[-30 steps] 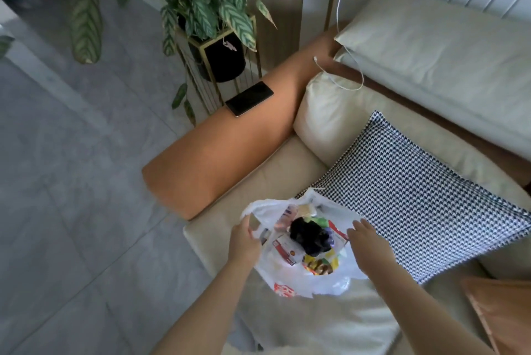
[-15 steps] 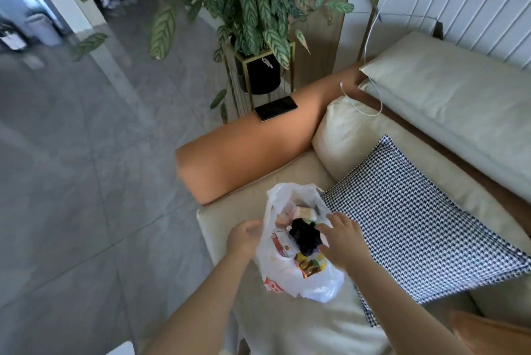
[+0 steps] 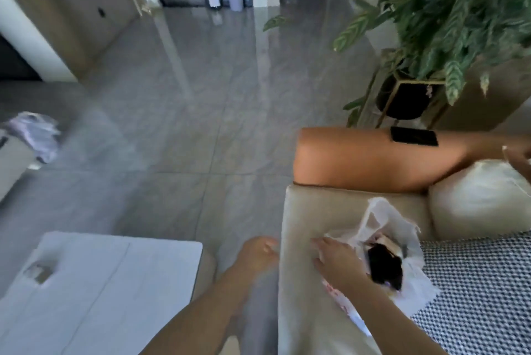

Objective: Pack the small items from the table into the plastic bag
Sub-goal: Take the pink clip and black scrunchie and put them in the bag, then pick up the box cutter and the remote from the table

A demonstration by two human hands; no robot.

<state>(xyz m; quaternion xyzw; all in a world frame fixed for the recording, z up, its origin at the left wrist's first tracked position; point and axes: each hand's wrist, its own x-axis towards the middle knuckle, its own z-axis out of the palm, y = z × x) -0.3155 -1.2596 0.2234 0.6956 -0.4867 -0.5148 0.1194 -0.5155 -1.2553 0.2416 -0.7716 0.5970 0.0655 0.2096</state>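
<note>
Since the earlier frame, the left hand [image 3: 258,251] is leaving the plastic bag [image 3: 393,242], empty, fingers loose. The right hand [image 3: 336,262], spread, is resting on the bag's 9 o'clock edge on the sofa seat [image 3: 310,219]. Risk: the unsupported bag is likely slumping, spilling items.

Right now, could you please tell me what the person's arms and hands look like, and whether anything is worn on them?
Both forearms are bare, with no sleeves in view. The left hand is blurred; the right hand shows no glove. No ring, watch or bracelet can be made out.
</note>
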